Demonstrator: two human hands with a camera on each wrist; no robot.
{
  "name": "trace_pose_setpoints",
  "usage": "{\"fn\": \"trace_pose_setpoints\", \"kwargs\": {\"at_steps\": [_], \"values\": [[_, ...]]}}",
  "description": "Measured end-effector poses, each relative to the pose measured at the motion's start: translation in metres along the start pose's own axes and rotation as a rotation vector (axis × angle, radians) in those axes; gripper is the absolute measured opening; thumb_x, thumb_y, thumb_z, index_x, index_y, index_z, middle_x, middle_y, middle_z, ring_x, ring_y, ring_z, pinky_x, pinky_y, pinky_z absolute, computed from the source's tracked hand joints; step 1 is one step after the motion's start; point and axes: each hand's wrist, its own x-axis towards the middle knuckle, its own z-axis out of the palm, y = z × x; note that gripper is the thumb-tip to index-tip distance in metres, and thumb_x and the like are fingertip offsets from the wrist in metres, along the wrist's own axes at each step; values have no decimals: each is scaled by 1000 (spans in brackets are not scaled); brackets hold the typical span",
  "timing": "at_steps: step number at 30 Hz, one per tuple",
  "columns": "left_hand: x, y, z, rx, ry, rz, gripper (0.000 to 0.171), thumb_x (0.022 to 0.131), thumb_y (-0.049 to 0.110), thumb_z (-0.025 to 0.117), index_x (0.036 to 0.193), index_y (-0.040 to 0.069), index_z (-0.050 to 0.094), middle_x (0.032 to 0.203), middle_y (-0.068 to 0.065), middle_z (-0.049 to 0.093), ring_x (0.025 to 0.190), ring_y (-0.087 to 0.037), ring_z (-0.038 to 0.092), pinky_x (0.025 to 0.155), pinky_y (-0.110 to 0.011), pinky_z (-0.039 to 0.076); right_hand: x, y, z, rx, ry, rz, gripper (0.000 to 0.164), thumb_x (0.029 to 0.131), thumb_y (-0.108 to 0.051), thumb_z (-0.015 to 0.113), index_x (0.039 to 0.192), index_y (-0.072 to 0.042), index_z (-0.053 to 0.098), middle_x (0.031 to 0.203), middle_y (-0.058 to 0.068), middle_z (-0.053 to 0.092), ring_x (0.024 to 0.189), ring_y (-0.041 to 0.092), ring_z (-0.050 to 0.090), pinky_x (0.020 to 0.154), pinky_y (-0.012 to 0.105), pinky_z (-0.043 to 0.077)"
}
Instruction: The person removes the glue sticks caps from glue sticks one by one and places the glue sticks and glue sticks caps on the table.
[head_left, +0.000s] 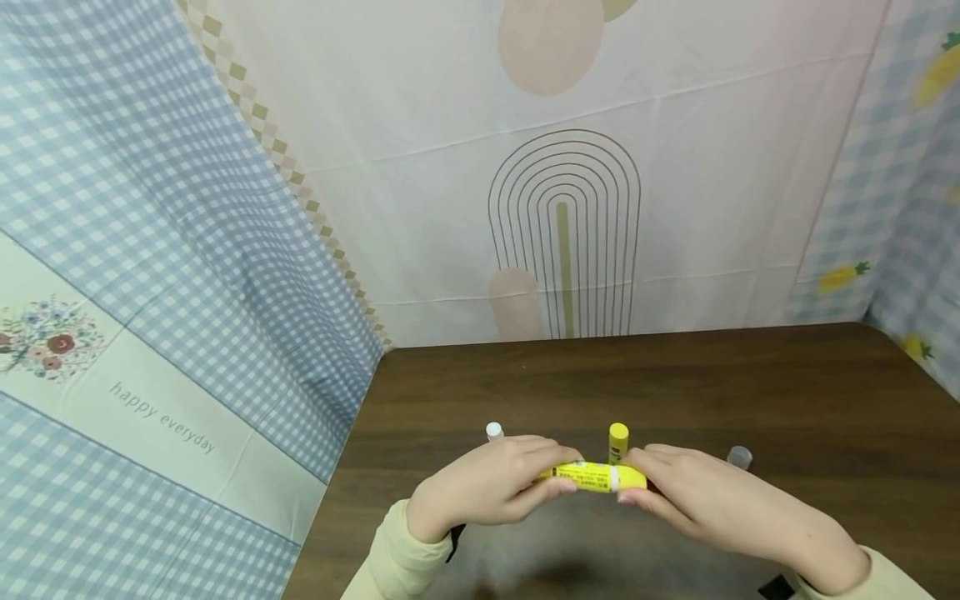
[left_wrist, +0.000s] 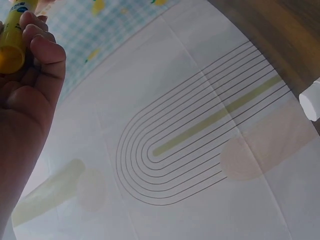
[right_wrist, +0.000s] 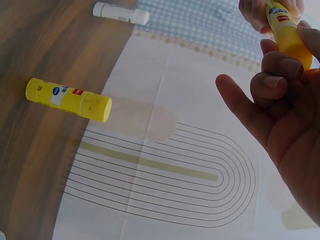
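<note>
A yellow glue stick [head_left: 594, 477] lies sideways between both hands above the table, a white band showing near its right end. My left hand [head_left: 504, 479] grips its left end with the thumb below and fingers above. At the other end my right hand [head_left: 701, 492] pinches the cap between thumb and fingers. In the right wrist view its little finger stretches away from the glue stick. A second yellow glue stick [right_wrist: 68, 99] stands upright on the table just behind the hands. Behind my left hand is a white glue stick [right_wrist: 121, 13], partly hidden in the head view.
A grey round-topped object [head_left: 739, 457] stands behind my right hand, its lower part covered. The dark brown wooden table [head_left: 675, 375] runs back to a white cloth [head_left: 420, 233] with line arches. A blue checked cloth [head_left: 247, 250] hangs along the left side.
</note>
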Motion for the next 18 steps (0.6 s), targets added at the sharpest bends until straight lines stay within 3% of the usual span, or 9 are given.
{"fn": "trace_pose_setpoints", "kwargs": {"at_steps": [13,18], "values": [[-2,0,3,-15,-33,-23,26,107,26,53,121,7,63,103,4,66,89,0,56,87,-12,44,-4,3,7,5,48,-19,22,98,-26,68,93,-35,48,79,-23,37,66,-8,38,56,13,37],[-2,0,3,-17,-1,-30,27,106,28,54,122,7,62,103,5,65,88,-2,56,87,-13,45,-3,4,7,-10,69,-26,20,98,-25,69,98,-33,50,81,-23,38,66,-8,38,56,13,37]]}}
